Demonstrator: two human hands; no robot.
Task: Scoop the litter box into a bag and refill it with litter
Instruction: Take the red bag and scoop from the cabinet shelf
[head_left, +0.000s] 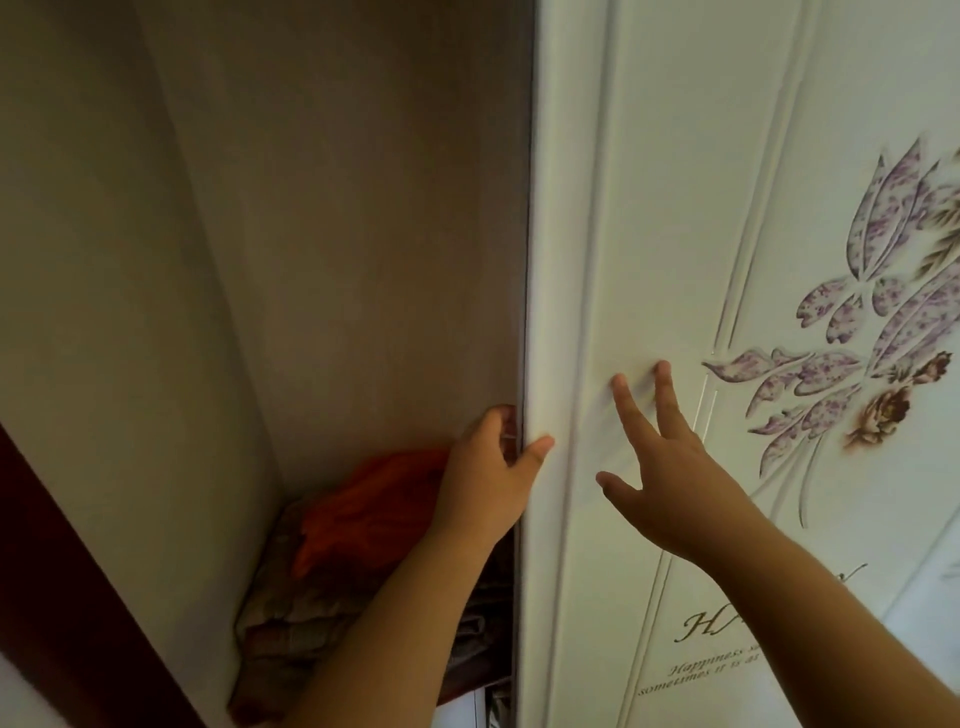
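A white sliding wardrobe door with a purple flower print fills the right half of the view. My left hand grips the door's left edge, fingers curled behind it and thumb on the front. My right hand lies flat on the door's face with straight, spread fingers. No litter box, scoop, bag or litter is in view.
The wardrobe's open compartment on the left has plain beige walls. At its bottom lies a pile of folded cloth, with an orange piece on top of grey and brown ones. A dark red-brown frame runs along the lower left.
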